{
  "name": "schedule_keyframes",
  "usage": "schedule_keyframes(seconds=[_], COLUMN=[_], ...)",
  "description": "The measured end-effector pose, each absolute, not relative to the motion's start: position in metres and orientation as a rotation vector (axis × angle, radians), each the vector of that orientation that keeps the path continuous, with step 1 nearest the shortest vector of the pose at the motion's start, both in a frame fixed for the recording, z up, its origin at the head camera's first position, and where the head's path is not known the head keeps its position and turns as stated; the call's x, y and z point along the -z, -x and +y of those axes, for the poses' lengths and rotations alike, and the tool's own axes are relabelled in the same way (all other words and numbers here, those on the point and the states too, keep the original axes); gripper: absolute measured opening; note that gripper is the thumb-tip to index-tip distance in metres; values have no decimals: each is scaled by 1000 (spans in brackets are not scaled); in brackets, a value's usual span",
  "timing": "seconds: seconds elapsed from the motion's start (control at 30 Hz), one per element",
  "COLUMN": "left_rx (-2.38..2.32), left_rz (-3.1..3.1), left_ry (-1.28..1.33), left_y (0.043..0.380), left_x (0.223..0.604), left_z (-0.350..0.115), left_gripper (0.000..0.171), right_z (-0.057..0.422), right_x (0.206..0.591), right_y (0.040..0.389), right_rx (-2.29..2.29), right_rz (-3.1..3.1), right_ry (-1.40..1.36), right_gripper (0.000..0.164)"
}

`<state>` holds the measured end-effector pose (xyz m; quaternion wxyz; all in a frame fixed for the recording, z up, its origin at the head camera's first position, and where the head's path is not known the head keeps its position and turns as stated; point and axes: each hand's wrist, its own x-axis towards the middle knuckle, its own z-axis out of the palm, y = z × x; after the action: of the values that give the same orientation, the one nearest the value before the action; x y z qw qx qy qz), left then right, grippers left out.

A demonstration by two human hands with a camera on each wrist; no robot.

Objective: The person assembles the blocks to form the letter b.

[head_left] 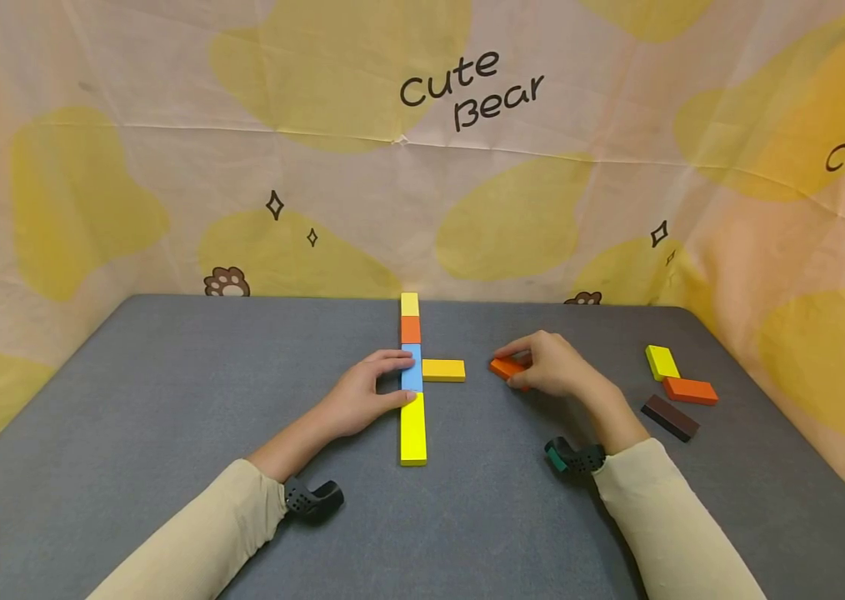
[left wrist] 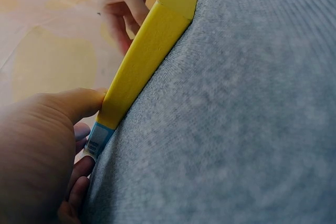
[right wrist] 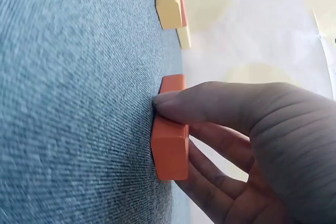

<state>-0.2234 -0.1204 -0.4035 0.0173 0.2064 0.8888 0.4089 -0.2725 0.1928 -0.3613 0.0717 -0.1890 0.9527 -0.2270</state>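
Pinched in your R hand [head_left: 553, 364]: the held orange block [head_left: 507, 367], thumb one side, fingers other; gap no wider than the block itself. R-wrist view has it low over the grey table [head_left: 167, 417]; can't tell if it's fully down. Sits R of the side yellow block [head_left: 443, 371], apart from it, set at a slight angle.

Your L hand [head_left: 358, 396]: thumb & fingers spread, not wrapped round anything. Fingertips on the blue block [head_left: 411, 379], thumb by the joint w/ the bright yellow block [head_left: 413, 429]; L-wrist view puts the thumb against the yellow's side.

Layout on table, far to near: pale yellow block [head_left: 410, 304], column orange block [head_left: 411, 330], blue, bright yellow, end to end in one straight col. Side yellow butts the col. at the blue, pointing R, approx. square to it.

Loose grp, far R of you: lime block [head_left: 662, 363] touching the loose orange block [head_left: 690, 391]; dk brown block [head_left: 670, 418] just beside, nearer you, lying at a slant.

Also: blk camera on each of your wrists, R one w/ green bit; beige sleeves [head_left: 193, 521]. Backdrop cloth [head_left: 347, 167] behind table, yellow patches, "Cute Bear" print.
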Motion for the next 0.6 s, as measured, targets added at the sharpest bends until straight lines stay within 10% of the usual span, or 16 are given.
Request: schedule_keyframes(seconds=[0.6], left_rx=[-1262], left_rz=[2775], left_ry=[-649], left_y=[224], left_x=[404], left_z=[-120], left_gripper=[53], right_z=[177], right_x=[363], right_y=[268], right_rx=[658], right_rz=[2855], right_ry=[675], right_gripper=[37])
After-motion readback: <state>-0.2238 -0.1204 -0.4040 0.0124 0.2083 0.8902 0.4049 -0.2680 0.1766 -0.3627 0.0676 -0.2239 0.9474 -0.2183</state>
